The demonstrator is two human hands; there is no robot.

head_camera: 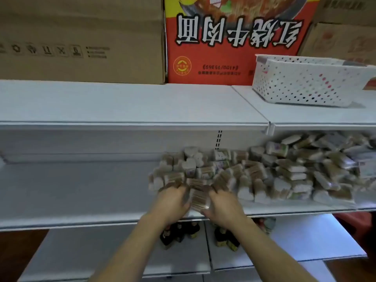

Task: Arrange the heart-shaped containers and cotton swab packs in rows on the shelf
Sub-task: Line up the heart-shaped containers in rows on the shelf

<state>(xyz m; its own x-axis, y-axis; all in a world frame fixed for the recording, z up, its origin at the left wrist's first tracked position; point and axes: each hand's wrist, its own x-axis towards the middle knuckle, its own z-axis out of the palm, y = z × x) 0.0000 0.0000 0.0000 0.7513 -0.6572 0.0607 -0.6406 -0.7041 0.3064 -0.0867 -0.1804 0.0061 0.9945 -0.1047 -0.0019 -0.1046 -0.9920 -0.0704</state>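
A loose heap of heart-shaped cotton swab containers (190, 164) and flat cotton swab packs (293, 171) covers the right half of the middle white shelf (71, 192). Both hands are at the heap's front left corner. My left hand (173, 202) and my right hand (223, 204) grip one clear container of swabs (198, 198) between them, just above the shelf's front edge. The fingertips are blurred by motion and partly buried among the neighbouring containers.
The left half of the middle shelf is bare. On the top shelf (122, 104) stand a brown carton (81, 37), a red noodle carton (234, 41) and a white perforated basket (305, 80). Dark bottles (179, 233) stand on the lower shelf under my hands.
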